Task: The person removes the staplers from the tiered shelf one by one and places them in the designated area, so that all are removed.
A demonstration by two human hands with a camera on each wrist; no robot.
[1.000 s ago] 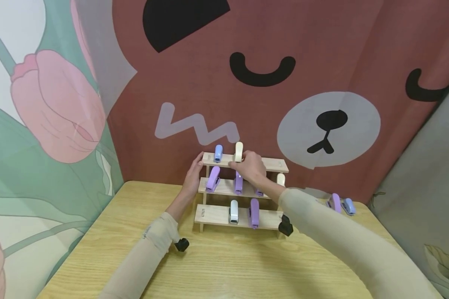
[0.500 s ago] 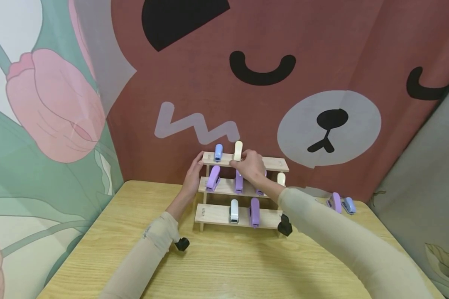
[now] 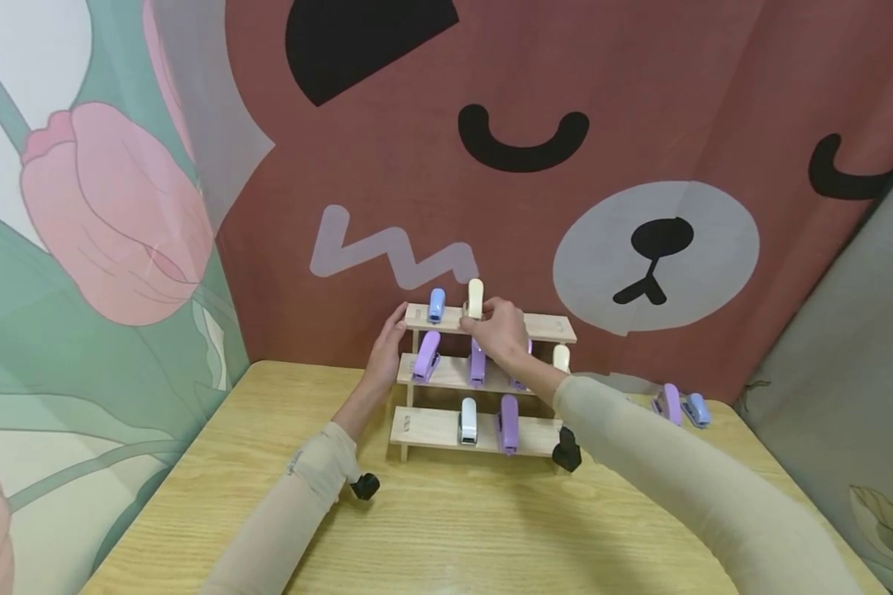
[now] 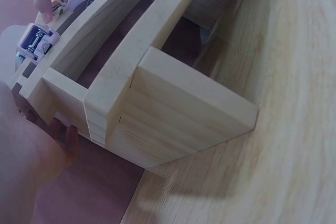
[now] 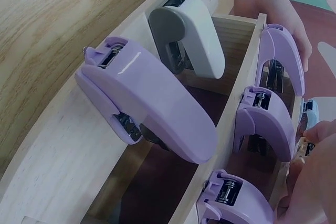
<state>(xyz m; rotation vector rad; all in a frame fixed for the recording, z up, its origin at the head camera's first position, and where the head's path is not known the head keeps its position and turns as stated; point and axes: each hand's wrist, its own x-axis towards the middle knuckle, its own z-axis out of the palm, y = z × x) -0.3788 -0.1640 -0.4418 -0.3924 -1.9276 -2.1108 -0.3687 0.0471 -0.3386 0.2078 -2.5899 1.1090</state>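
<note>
A three-tier wooden rack point(image 3: 424, 426) stands on the table with small staplers on its steps. My left hand point(image 3: 382, 355) holds the left end of the top board; in the left wrist view its fingertips show beneath the wood. At the top step, my right hand point(image 3: 501, 330) pinches a cream stapler point(image 3: 476, 293) between thumb and fingers. To its left sits a blue stapler point(image 3: 436, 306). The middle step bears purple staplers point(image 3: 426, 357) and another cream stapler point(image 3: 561, 358), partly behind the right arm. A white stapler point(image 3: 467, 421) and a purple stapler point(image 5: 149, 98) rest on the bottom step.
On the table point(image 3: 446, 529) to the rack's right lie another purple stapler point(image 3: 667, 403) and another blue stapler point(image 3: 696, 409). A printed bear curtain point(image 3: 387, 173) hangs close behind the rack. Grey cloth point(image 3: 840, 347) borders the right side.
The cream stapler and the right fingers pinching it have shifted very slightly up and back on the top step. The left hand stays in place on the rack.
</note>
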